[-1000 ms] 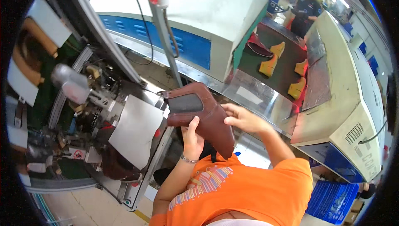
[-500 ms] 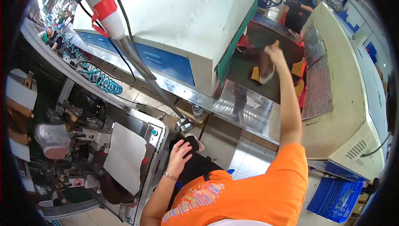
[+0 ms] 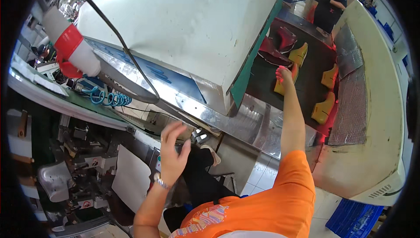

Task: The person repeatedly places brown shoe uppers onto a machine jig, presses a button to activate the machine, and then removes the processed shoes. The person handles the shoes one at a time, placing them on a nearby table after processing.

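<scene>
One yellow shoe last (image 3: 279, 89) partly hidden by right hand (image 3: 285, 75), grip unclear, left hand (image 3: 173, 158) blurred, grip wide

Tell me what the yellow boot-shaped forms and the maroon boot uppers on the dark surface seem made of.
Yellow boot-shaped forms: probably hard moulded plastic, semi-gloss, judging by even colour and smooth edges. Maroon boot uppers: likely leather or synthetic leather, unclear which; shiny, from bright highlights along their curves.

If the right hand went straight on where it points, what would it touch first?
Probably the nearer red shoe upper ahead of the right hand, though depth is unclear: the yellow piece by it might come first.
</scene>
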`<action>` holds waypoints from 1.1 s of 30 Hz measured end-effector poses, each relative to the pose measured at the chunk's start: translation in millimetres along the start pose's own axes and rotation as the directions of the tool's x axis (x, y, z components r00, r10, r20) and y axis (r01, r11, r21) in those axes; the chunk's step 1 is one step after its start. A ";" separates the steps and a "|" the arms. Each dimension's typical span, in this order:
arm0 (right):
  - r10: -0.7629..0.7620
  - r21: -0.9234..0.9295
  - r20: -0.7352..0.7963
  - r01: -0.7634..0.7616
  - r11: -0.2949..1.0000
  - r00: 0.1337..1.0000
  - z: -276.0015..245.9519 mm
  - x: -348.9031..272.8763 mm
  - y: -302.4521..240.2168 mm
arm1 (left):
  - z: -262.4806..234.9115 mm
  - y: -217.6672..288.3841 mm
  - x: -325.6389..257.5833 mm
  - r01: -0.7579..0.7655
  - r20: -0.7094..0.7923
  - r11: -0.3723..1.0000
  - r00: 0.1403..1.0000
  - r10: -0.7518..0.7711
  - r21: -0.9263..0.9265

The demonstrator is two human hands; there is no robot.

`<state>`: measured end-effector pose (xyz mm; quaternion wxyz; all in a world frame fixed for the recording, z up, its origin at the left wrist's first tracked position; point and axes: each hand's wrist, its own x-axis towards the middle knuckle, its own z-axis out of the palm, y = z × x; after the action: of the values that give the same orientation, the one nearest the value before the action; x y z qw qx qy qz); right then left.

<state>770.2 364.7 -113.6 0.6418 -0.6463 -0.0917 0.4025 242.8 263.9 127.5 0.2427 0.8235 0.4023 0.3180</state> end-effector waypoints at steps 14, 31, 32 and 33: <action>0.037 0.638 -0.028 -0.010 0.770 0.999 31.9 82.4 -19.7 | 99.4 22.3 126.4 -0.243 0.051 0.855 0.968 0.248 0.459; -0.783 0.850 0.137 0.334 0.408 0.607 52.9 -343.6 -138.2 | 48.9 71.3 83.1 0.267 0.454 0.808 0.891 0.001 -0.525; -0.808 0.894 0.152 0.270 0.358 0.569 55.5 -376.0 -131.5 | 47.6 85.1 62.0 0.401 0.556 0.633 0.829 0.056 -0.662; -0.860 0.941 0.221 0.131 0.311 0.461 57.7 -401.6 -120.3 | 44.7 99.8 37.6 0.529 0.626 0.421 0.769 0.128 -0.737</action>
<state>516.5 172.4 165.3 0.8670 0.0302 -0.3474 0.3560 343.4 232.4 174.9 0.7875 0.5655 0.1776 0.1689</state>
